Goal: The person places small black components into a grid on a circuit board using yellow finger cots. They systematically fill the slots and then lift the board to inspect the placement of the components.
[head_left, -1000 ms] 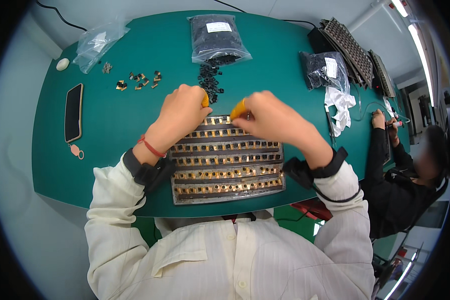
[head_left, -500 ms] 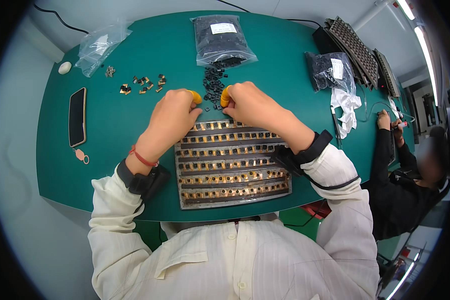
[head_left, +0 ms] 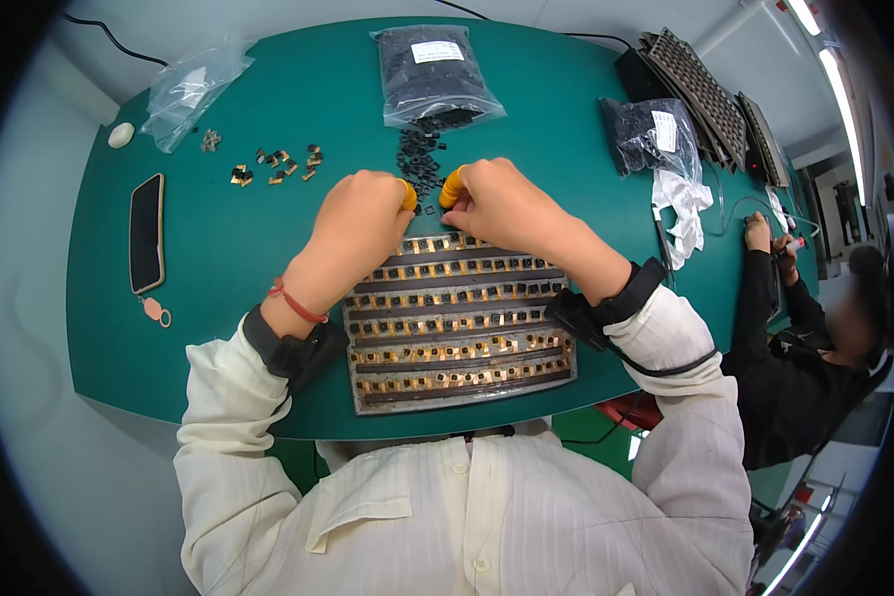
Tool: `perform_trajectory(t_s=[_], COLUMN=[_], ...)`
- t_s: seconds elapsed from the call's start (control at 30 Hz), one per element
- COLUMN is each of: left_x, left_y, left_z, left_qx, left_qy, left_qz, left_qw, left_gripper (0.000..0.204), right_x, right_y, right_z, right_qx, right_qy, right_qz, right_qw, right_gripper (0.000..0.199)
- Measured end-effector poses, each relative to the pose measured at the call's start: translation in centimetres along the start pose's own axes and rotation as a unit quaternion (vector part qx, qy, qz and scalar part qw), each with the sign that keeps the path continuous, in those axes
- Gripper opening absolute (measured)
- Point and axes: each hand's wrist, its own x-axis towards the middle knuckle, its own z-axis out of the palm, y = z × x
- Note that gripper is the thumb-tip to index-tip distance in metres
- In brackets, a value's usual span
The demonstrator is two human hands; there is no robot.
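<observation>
On the far left of the green table (head_left: 228,238): white oval item (head_left: 121,135) near the back edge, phone (head_left: 147,233) lying screen up, pink tag (head_left: 151,309) with a ring at its lower end. Clear bag (head_left: 196,87) just right of the oval, mostly see-through, then silver bits (head_left: 211,140) in a small heap, then loose gold-and-black pieces (head_left: 278,166), scattered.

Left hand (head_left: 357,214): over the tray's upper left corner, fingers curled, yellow cot (head_left: 408,195) on one finger, thumb near it. Can't tell if it pinches anything; fingertips too small to read. Red band on that wrist.

Tray (head_left: 417,402): flat between the forearms near the front edge, six rows of gold pieces with black squares on them. Black parts (head_left: 417,154): loose trail behind the tray, running up to the mouth of the big bag (head_left: 437,79).

Right hand (head_left: 501,204): curled, cotted finger and thumb close together beside the trail's near end. Can't tell if a part is in the pinch.

Further right: black tool (head_left: 662,238), crumpled tissue (head_left: 683,214), second bag (head_left: 650,139) of black stuff, dark stacked trays (head_left: 693,99), co-worker (head_left: 795,397) in black at the table's right edge.
</observation>
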Motion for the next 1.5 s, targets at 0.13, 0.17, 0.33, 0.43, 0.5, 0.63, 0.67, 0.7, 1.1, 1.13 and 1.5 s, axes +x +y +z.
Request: perform_trajectory(t_s=[0.13,0.17,0.33,0.43,0.5,0.63,0.67,0.7,1.1,1.13,1.5], left_x=[-0.2,-0.3,-2.1,-4.3,-5.4,-6.4,-6.4,-6.5,-8.9,-8.8,-8.1], left_y=[-0.3,-0.5,2.3,4.1,5.3,6.0,6.2,6.0,8.2,8.2,9.4], left_z=[0.1,0.2,-0.8,-0.4,0.2,1.5,1.8,2.2,2.3,2.2,1.4], left_qx=[0.017,0.022,-0.046,-0.068,-0.072,-0.068,-0.066,-0.053,0.073,0.069,0.097], left_qy=[0.025,0.037,0.005,-0.027,-0.042,-0.083,-0.097,-0.078,-0.108,-0.127,-0.174], left_qz=[0.003,0.009,-0.006,0.084,0.127,0.129,0.126,0.14,0.182,0.166,0.144], left_qw=[1.0,0.999,0.999,0.994,0.988,0.986,0.985,0.986,0.975,0.975,0.969], left_gripper=[0.018,0.018,0.018,0.017,0.015,0.012,0.011,0.012,0.042,0.042,0.041], right_x=[-0.1,0.0,-0.3,-1.6,-3.5,-8.0,-9.5,-10.8,-20.2,-20.5,-21.1], right_y=[-0.4,-0.3,-0.1,-1.1,-2.0,-3.2,-3.1,-2.8,0.5,0.5,0.8], right_z=[0.5,0.5,0.7,-0.5,-1.9,-3.9,-4.1,-4.1,-0.6,-0.5,2.2], right_qx=[-0.003,-0.009,-0.043,-0.036,0.002,-0.028,-0.03,-0.031,-0.021,-0.021,0.026], right_qy=[0.028,0.026,0.04,0.073,0.103,0.102,0.097,0.092,0.065,0.066,0.152], right_qz=[-0.026,-0.028,-0.051,-0.064,-0.077,-0.037,-0.019,-0.003,0.062,0.073,0.133], right_qw=[0.999,0.999,0.997,0.995,0.992,0.994,0.995,0.995,0.996,0.995,0.979], right_gripper=[0.014,0.015,0.016,0.016,0.013,0.014,0.014,0.015,0.013,0.013,0.015])
